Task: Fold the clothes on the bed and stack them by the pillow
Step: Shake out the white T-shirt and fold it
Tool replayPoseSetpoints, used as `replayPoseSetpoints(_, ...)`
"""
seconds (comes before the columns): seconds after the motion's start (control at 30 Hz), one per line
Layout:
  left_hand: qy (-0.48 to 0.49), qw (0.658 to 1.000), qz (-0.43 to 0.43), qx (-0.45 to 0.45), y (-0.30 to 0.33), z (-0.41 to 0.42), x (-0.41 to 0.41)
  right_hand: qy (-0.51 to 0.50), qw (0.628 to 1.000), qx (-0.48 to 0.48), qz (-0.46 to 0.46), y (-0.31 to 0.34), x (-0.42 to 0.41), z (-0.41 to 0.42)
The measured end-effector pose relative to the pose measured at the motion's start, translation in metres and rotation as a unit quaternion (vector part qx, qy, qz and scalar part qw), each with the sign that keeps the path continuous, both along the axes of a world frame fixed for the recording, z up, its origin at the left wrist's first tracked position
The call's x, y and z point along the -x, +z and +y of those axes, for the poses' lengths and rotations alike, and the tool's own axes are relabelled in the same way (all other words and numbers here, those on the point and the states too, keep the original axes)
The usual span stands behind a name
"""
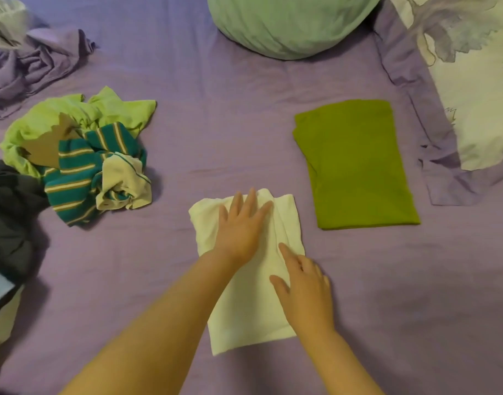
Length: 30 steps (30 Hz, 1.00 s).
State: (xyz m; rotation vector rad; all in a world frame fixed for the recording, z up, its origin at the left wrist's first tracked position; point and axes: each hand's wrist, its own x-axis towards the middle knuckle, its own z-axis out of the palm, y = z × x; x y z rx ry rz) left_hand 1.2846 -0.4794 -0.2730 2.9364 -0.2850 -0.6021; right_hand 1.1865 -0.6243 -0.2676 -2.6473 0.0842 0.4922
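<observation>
Both hands flat, fingers straight: left hand [240, 223] pins white garment [244, 303] at bed [415, 309] centre near edge, right hand [304, 289] smooths the fold. Green folded shirt [356, 163] waits right, beside pillow [473, 95].

— Where can you move freely on the purple bedsheet [244, 132]?

— The broad middle strip is bare — from the folded white garment [244, 309] under your hands up to the pale green rounded pillow [290, 24].

— And to the sides?

— Left, a crumpled heap blocks you: a light green shirt [73, 112], a teal striped top [73, 178] and dark fabric [10, 218] at the edge. Right, the flat folded olive-green shirt [356, 166] lies just beside the floral pillow with a purple border [473, 95]; only a narrow gap parts them.
</observation>
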Motion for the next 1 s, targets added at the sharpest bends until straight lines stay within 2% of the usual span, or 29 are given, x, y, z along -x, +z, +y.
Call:
replayPoseSetpoints(0.07,-0.036,0.998,-0.044,-0.001,0.001,-0.002,-0.010,0.005,0.999,-0.035,0.011,-0.001,-0.005,-0.003)
replayPoseSetpoints(0.13,-0.065,0.997,-0.037,0.004,0.004,-0.001,-0.033,0.006,0.999,-0.052,0.012,-0.001,-0.005,-0.007)
replayPoseSetpoints(0.27,-0.037,0.992,0.114,0.041,0.014,0.004,-0.081,-0.010,0.995,-0.094,0.018,-0.003,0.002,-0.014)
replayPoseSetpoints(0.33,-0.006,0.988,0.147,0.037,0.017,0.007,-0.090,-0.027,0.991,-0.127,0.018,-0.002,0.006,-0.015)
replayPoseSetpoints(0.43,0.018,0.990,0.126,0.061,0.019,0.015,-0.088,-0.051,0.980,-0.193,0.012,0.003,0.012,-0.015)
replayPoseSetpoints(0.6,0.048,0.972,0.068,0.218,0.036,0.008,-0.071,-0.122,0.959,-0.255,-0.018,0.015,0.033,-0.019)
replayPoseSetpoints(0.63,0.040,0.975,0.053,0.211,0.036,0.001,-0.069,-0.134,0.959,-0.250,-0.021,0.016,0.035,-0.022)
replayPoseSetpoints(0.73,0.043,0.994,0.027,0.099,0.031,-0.017,-0.053,-0.133,0.974,-0.181,0.024,0.007,0.037,-0.029)
replayPoseSetpoints(0.83,0.136,0.989,-0.037,0.048,0.022,-0.012,-0.025,-0.131,0.984,-0.112,0.049,0.000,0.030,-0.031)
replayPoseSetpoints(0.9,0.248,0.960,-0.100,0.084,0.018,0.002,0.005,-0.152,0.980,-0.121,0.050,0.000,0.022,-0.027)
replayPoseSetpoints(0.93,0.326,0.929,-0.110,0.137,0.016,0.010,0.021,-0.163,0.977,-0.129,0.052,-0.001,0.019,-0.024)
replayPoseSetpoints(1.0,0.471,0.835,-0.070,0.275,0.013,0.023,0.049,-0.180,0.972,-0.144,0.051,-0.001,0.010,-0.015)
